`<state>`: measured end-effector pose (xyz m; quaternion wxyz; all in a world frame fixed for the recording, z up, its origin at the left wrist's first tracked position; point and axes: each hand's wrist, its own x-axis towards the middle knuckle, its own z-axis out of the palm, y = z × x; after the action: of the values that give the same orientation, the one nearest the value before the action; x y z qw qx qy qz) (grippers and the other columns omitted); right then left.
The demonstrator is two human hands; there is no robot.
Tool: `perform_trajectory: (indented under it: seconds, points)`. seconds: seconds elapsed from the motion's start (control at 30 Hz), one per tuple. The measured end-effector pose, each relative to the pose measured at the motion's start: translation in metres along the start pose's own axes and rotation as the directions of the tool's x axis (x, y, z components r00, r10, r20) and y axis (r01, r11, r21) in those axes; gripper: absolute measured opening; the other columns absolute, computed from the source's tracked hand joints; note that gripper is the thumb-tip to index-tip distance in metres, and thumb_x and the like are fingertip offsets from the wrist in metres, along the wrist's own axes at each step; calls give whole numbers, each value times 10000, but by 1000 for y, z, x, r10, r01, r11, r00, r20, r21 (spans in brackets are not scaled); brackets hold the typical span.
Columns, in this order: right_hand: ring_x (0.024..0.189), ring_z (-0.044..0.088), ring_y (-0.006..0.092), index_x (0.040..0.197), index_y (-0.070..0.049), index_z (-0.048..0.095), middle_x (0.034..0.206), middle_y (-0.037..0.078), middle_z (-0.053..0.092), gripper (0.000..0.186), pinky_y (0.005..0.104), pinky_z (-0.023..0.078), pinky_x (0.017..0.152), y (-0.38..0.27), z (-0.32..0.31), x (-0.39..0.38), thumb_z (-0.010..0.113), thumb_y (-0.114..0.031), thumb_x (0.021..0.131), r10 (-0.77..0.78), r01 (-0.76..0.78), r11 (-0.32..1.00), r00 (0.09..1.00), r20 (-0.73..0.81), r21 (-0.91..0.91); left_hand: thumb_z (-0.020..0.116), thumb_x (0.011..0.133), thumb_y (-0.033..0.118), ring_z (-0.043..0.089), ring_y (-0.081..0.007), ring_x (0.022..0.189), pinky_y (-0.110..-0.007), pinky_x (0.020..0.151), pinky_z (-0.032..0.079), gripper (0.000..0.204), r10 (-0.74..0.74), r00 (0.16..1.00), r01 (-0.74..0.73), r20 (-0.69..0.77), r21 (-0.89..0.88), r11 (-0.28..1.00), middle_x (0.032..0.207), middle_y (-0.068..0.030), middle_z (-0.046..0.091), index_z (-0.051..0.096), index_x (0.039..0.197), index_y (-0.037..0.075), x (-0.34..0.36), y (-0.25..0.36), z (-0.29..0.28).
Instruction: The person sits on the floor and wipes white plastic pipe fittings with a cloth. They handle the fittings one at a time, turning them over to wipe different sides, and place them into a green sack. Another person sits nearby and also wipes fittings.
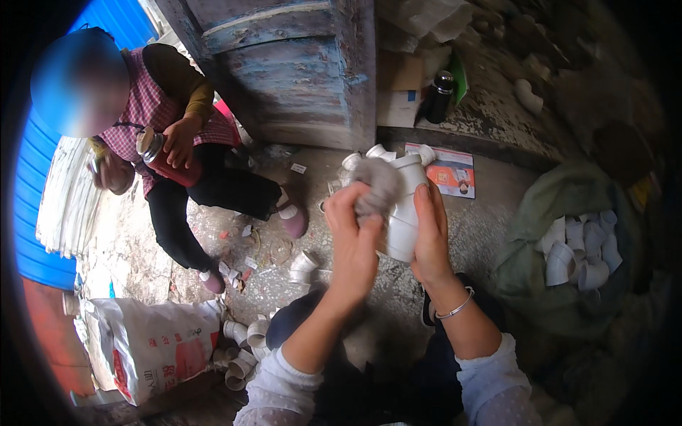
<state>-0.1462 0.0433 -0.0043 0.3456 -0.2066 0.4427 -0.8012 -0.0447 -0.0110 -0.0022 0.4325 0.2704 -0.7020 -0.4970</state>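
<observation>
A green sack (540, 213) at the right was seen part-filled with white fittings, while more lay loose by the white bag (160, 348). A white pipe fitting (403, 213) was held up centrally, gripped by the right hand (431, 231). A grey rag (375, 186), probably wiping, was clenched in the left hand (353, 241).

Two people (142, 128), two sacks (156, 348) of white fittings, one black flask (439, 96).
</observation>
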Motion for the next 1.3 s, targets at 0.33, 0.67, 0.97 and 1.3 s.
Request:
perform_trajectory:
  seconds: [0.33,0.67,0.97,1.3]
  points:
    - [994,525,125,1262,-23,449,1104,58,548,404,270,436,857,-18,-11,8,441,-308,975,-15,18,999,998,65,-42,486,594,159,407,-275,916,-347,846,308,184,336,862,-451,379,276,848,933,-89,487,613,719,112,4,28,-19]
    - [1228,427,168,1379,-24,353,1351,88,438,472,315,307,1052,-39,-1,3,349,-291,989,46,-94,964,981,191,249,486,925,234,442,-187,1184,-348,1012,323,415,-278,936,348,217,-697,627,1251,-74,489,401,1299,76,10,7,-29]
    - [1109,483,176,1293,5,427,1170,107,521,650,302,375,953,-36,-9,-11,645,-356,798,321,-321,946,898,301,-49,409,957,170,560,-152,996,-288,853,457,302,-431,882,448,191,-628,636,1122,-75,555,438,1239,63,9,-1,-8]
    - [964,559,134,1233,-10,455,1078,64,561,496,270,454,837,-26,-6,-2,641,-264,849,-41,45,996,998,52,-82,489,860,40,469,-241,979,-331,905,353,257,130,989,-129,-74,15,992,1048,-120,479,509,1116,24,-3,8,13]
